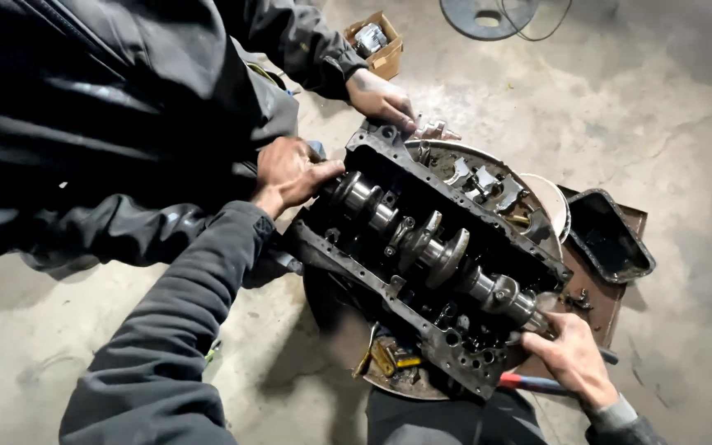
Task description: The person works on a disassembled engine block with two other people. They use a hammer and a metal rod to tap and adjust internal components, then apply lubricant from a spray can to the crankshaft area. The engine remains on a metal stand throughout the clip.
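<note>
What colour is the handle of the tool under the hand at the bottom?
Red and blue handle, best seen in the head view.

A greasy black cast-metal engine block [422, 272] lies open with its steel crankshaft [430, 247] exposed. The left hand [290, 175] grips the crankshaft's far end; the right hand [572, 356] grips its near end. A co-worker's hand [382, 100] rests at the block's far corner. A black oil pan [611, 235] lies to the right of the block.

A small open brown cardboard box [377, 43], seemingly holding a metallic part, was set on the concrete floor [661, 107] at the top, beyond a co-worker's sleeve.
</note>
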